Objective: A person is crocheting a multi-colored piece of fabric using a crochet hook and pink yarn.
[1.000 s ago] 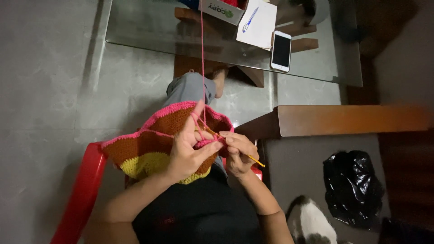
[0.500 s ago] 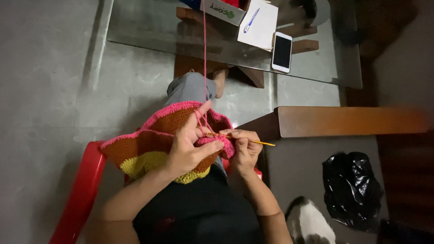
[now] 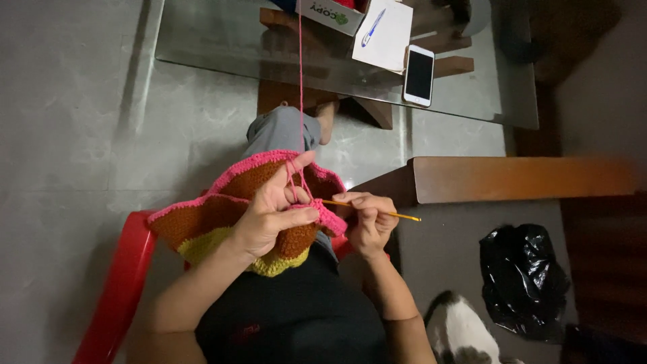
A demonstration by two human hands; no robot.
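Since half a second ago the yellow crochet hook (image 3: 372, 208) has swung to lie almost level, its free end pointing right past the right hand (image 3: 369, 222); a full second ago that end slanted down toward the lap. Both hands have kept their place over the work.

Grey stone floor (image 3: 74, 101) fills the left of the view, and a glass tabletop (image 3: 222, 40) spans the top above a wooden base. A brown wooden bench edge (image 3: 519, 178) runs along the right. The person sits on a red plastic chair (image 3: 114, 283), one grey-trousered knee (image 3: 280, 131) pointing toward the table.

Across the lap lies the crocheted piece (image 3: 202, 226), a ruffled round of brown with a pink border and a yellow band at its near edge. The left hand (image 3: 273, 216) is closed on its upper edge, thumb pressed over the pink rim and forefinger raised with pink yarn (image 3: 300, 81) looped over it; the strand runs straight up to the table. The right hand is curled shut round the hook, whose tip meets the pink edge beside the left thumb.

A crumpled black plastic bag (image 3: 522, 280) sits on the floor at lower right, with a white and grey cat (image 3: 461, 334) near it. On the glass rest a white sheet of paper (image 3: 391, 37) carrying a blue pen (image 3: 372, 27), a smartphone (image 3: 418, 75) just beside it, and a corner of a cardboard box (image 3: 330, 13).
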